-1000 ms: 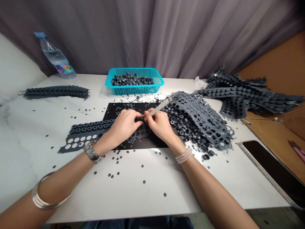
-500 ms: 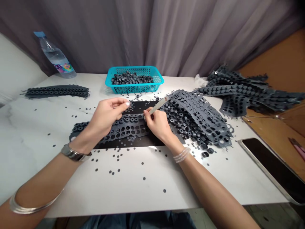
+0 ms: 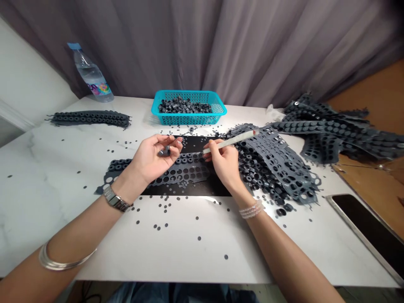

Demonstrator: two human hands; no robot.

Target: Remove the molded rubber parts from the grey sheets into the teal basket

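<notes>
My left hand (image 3: 154, 158) is turned partly palm up, its fingers curled round a few small black rubber rings (image 3: 164, 151). In my right hand (image 3: 224, 160) is a slim white stick-like tool (image 3: 238, 139) with a reddish end, pointing up to the right. Beneath both hands a dark grey moulded rubber sheet (image 3: 189, 173) with rows of round holes lies on a black mat (image 3: 192, 191). Rings still sit in its left part and along its far row. To the right of my right hand is a heap of loose black rings (image 3: 261, 179).
A turquoise basket (image 3: 189, 120) of rings stands at the back. Perforated sheets (image 3: 268, 151) cover the heap; more strips (image 3: 334, 126) lie behind. A ringed strip (image 3: 91, 118) and a water bottle (image 3: 94, 80) are left, a phone (image 3: 366, 231) right. Small discs (image 3: 197, 218) litter the table.
My left hand has rolled from a pinch to palm up, showing rings in its fingers. My right hand has lifted off the sheet, and its tool lies flatter. The view has shifted slightly.
</notes>
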